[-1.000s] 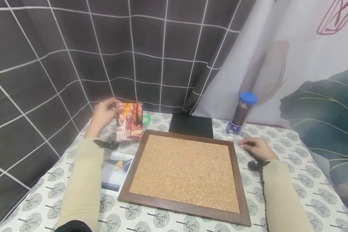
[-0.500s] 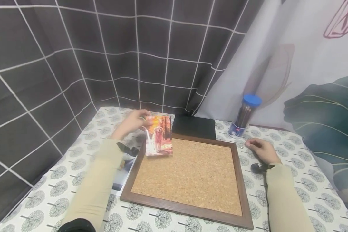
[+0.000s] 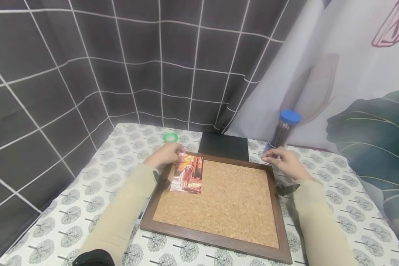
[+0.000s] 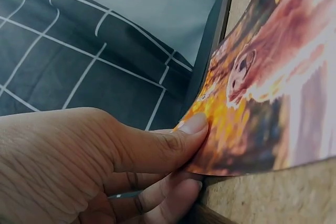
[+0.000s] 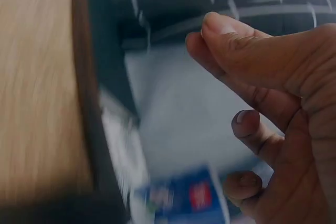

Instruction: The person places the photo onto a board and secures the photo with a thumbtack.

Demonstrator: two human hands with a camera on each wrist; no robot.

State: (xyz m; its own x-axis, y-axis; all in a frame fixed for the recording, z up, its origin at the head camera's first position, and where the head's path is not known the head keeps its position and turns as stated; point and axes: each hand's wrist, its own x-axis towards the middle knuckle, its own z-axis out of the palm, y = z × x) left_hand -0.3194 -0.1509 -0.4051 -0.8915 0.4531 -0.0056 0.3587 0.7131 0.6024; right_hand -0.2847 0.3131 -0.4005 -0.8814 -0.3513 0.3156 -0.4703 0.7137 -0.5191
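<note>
My left hand (image 3: 167, 154) pinches the upper left corner of a photo print of a golden dog (image 3: 187, 175). In the left wrist view the thumb lies on the print's face and the fingers are behind it. The print lies over the upper left of a cork board (image 3: 226, 207) with a brown wooden frame; whether it lies fully flat I cannot tell. My right hand (image 3: 284, 162) hovers by the board's upper right corner. Its thumb and forefinger meet on a tiny shiny thing (image 5: 202, 32), too small to make out.
A blue-lidded jar of dark sticks (image 3: 282, 127) stands behind my right hand. A green ring (image 3: 170, 137) and a flat black sheet (image 3: 224, 146) lie at the back. Another print (image 3: 141, 214), mostly hidden by my left sleeve, lies beside the board.
My left hand has carried the dog print right and down onto the board's upper left. My right hand has lifted and moved left toward the board's upper right corner.
</note>
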